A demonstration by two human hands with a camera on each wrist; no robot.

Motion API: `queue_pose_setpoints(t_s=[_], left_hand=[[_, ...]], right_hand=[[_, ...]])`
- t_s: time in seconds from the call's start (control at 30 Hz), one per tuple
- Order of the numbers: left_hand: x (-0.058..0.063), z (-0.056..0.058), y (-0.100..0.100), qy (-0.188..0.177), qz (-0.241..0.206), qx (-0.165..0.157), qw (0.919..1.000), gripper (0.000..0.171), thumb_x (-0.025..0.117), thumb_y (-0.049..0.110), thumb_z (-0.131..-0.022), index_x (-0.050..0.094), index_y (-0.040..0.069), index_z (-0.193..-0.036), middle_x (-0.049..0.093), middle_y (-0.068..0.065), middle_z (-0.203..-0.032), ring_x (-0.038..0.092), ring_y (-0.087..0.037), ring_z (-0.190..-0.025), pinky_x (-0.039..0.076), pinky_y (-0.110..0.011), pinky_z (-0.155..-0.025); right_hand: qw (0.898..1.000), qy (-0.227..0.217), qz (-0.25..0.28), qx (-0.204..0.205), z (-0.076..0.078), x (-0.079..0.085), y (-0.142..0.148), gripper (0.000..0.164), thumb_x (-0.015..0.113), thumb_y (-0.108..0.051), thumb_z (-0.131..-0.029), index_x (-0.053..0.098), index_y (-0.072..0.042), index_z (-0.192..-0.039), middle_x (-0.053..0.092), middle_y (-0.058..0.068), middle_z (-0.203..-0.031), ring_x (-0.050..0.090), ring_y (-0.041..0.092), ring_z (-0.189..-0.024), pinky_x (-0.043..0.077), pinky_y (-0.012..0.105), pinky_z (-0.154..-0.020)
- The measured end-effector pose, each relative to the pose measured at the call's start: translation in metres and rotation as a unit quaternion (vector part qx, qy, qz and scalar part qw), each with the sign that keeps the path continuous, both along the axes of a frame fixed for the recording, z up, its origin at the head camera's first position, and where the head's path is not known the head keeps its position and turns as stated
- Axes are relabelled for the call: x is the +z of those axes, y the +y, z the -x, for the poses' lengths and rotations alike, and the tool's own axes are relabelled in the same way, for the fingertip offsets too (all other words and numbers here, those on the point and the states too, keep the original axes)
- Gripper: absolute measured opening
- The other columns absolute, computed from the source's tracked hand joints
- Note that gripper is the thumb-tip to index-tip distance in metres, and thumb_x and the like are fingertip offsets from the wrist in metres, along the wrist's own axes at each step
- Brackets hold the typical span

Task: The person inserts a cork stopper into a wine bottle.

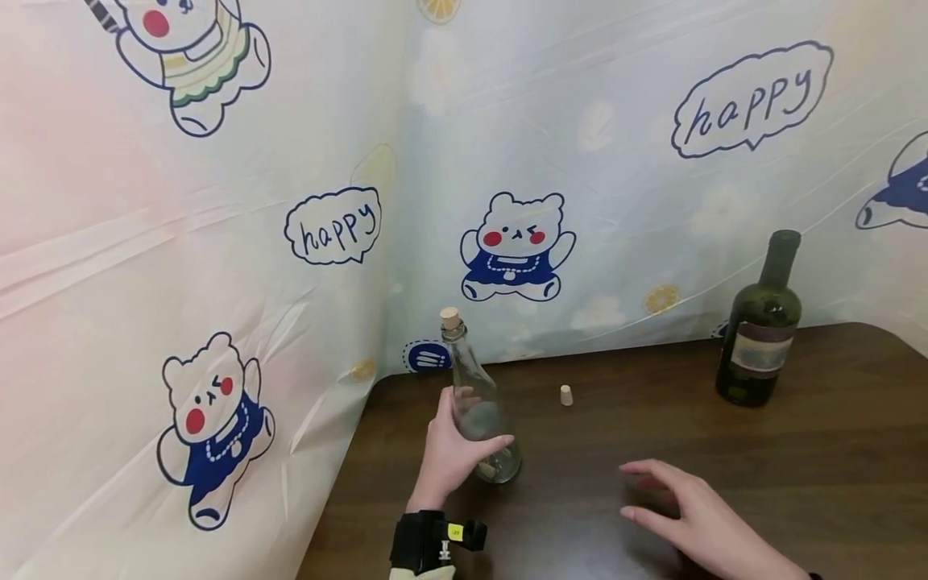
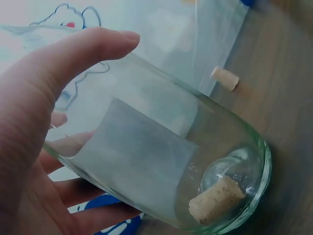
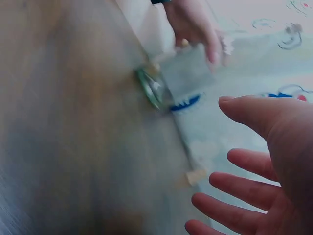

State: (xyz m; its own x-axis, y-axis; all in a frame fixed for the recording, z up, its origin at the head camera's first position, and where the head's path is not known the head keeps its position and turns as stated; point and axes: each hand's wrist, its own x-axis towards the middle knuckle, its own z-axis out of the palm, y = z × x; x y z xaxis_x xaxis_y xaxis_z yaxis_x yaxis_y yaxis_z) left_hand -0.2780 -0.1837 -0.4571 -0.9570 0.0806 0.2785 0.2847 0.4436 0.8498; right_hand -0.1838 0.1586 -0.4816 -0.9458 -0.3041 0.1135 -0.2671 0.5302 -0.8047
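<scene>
My left hand grips a clear glass bottle round its body, thumb across the near side and fingers behind. A cork stopper sits in the bottle's mouth, part of it standing above the rim. Inside, at the bottom, lies a loose cork, and a pale grey label covers part of the glass. Over the table to the right, my right hand holds nothing, its thumb and fingers spread apart. Between the hands, farther back, a small cork stands on the table.
A dark green wine bottle with a label stands at the back right of the brown wooden table. A hanging sheet printed with cartoon bears and "happy" bubbles borders the table's back and left edges.
</scene>
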Motion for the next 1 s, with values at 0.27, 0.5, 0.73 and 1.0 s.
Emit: queue_pose_setpoints(t_s=[0.27, 0.5, 0.73, 1.0], left_hand=[[-0.004, 0.013, -0.013, 0.004, -0.02, 0.086, 0.9961, 0.095, 0.097, 0.039, -0.068, 0.034, 0.022, -0.137, 0.053, -0.005, -0.136, 0.047, -0.025, -0.13, 0.039, -0.056, -0.105], [-0.009, 0.022, -0.02, 0.018, -0.033, 0.105, 0.9937, 0.091, 0.097, 0.035, -0.07, 0.033, 0.02, -0.133, 0.057, -0.006, -0.131, 0.05, -0.027, -0.126, 0.039, -0.055, -0.103], [-0.008, 0.031, -0.027, 0.022, -0.032, 0.103, 0.9939, 0.085, 0.094, 0.028, -0.075, 0.036, 0.022, -0.136, 0.059, -0.003, -0.133, 0.051, -0.023, -0.127, 0.039, -0.054, -0.104], [-0.008, 0.042, -0.033, 0.025, -0.02, 0.111, 0.9933, 0.087, 0.094, 0.032, -0.075, 0.036, 0.015, -0.138, 0.049, -0.009, -0.137, 0.046, -0.027, -0.128, 0.039, -0.052, -0.105]], right_hand=[[0.976, 0.161, -0.038, -0.14, 0.014, 0.03, 0.043, 0.051, 0.08, -0.032, -0.091, 0.062, -0.011, -0.133, 0.067, 0.013, -0.125, 0.063, 0.035, -0.111, 0.054, 0.04, -0.085], [0.954, 0.132, -0.008, -0.269, 0.034, 0.081, 0.089, 0.076, 0.074, -0.043, -0.094, 0.042, -0.007, -0.153, 0.047, 0.027, -0.146, 0.053, 0.048, -0.116, 0.048, 0.041, -0.081], [0.918, 0.136, 0.028, -0.372, 0.073, 0.106, 0.116, 0.103, 0.072, -0.05, -0.092, 0.01, -0.01, -0.164, 0.01, 0.023, -0.166, 0.037, 0.048, -0.126, 0.037, 0.053, -0.092], [0.937, 0.124, 0.049, -0.323, 0.117, 0.094, 0.139, 0.112, 0.076, -0.046, -0.089, 0.002, -0.004, -0.163, 0.003, 0.026, -0.166, 0.007, 0.046, -0.15, 0.014, 0.072, -0.111]])
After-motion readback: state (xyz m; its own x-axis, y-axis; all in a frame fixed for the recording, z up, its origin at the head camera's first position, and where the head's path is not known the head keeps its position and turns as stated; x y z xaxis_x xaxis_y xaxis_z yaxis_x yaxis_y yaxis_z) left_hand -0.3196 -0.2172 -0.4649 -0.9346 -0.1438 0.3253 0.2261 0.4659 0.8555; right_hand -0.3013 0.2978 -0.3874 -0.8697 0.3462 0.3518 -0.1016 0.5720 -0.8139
